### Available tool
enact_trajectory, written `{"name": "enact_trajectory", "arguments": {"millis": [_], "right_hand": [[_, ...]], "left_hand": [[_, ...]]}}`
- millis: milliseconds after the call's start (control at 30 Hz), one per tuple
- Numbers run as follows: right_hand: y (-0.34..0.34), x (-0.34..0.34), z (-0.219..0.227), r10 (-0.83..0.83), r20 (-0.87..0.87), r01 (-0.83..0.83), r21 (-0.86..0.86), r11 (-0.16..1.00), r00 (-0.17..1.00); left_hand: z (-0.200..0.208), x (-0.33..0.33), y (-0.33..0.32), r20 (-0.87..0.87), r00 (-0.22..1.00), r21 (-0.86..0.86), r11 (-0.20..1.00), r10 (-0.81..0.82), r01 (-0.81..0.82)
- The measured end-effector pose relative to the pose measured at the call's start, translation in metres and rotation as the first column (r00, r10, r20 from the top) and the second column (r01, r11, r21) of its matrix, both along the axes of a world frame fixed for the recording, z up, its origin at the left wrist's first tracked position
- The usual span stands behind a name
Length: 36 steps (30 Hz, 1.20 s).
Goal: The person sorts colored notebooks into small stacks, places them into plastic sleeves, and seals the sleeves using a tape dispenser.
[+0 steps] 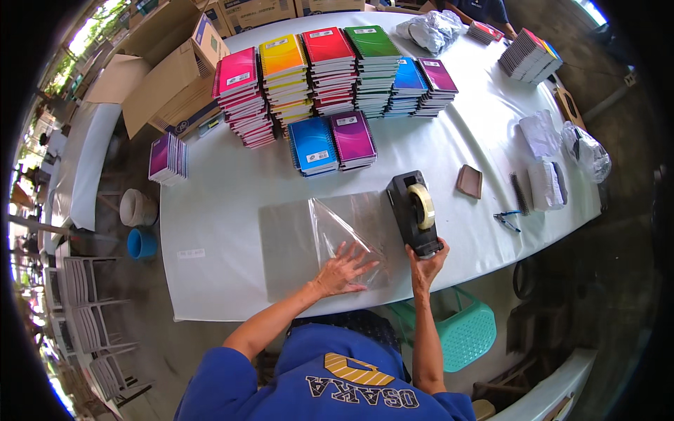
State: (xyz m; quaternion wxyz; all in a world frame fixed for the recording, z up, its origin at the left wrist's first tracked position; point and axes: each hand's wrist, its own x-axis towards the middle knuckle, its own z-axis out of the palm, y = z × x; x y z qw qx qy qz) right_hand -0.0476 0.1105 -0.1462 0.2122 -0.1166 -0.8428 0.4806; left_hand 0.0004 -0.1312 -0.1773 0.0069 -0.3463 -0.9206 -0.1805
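Observation:
My left hand lies with fingers spread on a sheet of clear plastic film, which is flat on the table with a shiny crease across its middle. At the near end of a black tape dispenser, my right hand has its fingers and thumb around the base. A roll of pale yellow tape sits in the dispenser. Just beyond the film are two short stacks of spiral notebooks, one blue and one purple.
Taller stacks of pink, yellow, red and green notebooks stand behind. A small brown tray, blue-handled pliers and plastic-wrapped bundles lie right. A cardboard box is far left; a person is far right.

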Motion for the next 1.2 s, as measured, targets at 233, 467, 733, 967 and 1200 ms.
{"name": "enact_trajectory", "arguments": {"millis": [233, 467, 733, 967, 1200], "right_hand": [[-0.006, -0.052, 0.002, -0.028, -0.038, 0.033, 0.127, 0.991, 0.999], [-0.048, 0.017, 0.061, 0.355, -0.164, -0.284, 0.344, 0.895, 0.92], [-0.139, 0.057, 0.036, 0.883, 0.023, -0.85, 0.284, 0.444, 0.469], [-0.105, 0.0, 0.04, 0.702, 0.309, -0.751, 0.44, 0.493, 0.642], [-0.161, -0.036, 0.043, 0.929, 0.198, -0.849, 0.496, 0.18, 0.313]], "left_hand": [[0.014, -0.004, -0.001, -0.168, 0.985, 0.071, 0.997, 0.048, -0.037], [0.012, 0.014, -0.04, -0.071, 0.837, 0.181, 0.832, 0.543, -0.524], [-0.003, 0.004, -0.035, -0.068, 0.907, 0.084, 0.908, 0.416, -0.41], [0.008, 0.003, -0.033, 0.029, 0.836, 0.002, 0.837, 0.547, -0.548], [0.018, -0.001, -0.025, 0.028, 0.767, 0.045, 0.766, 0.641, -0.642]]}}
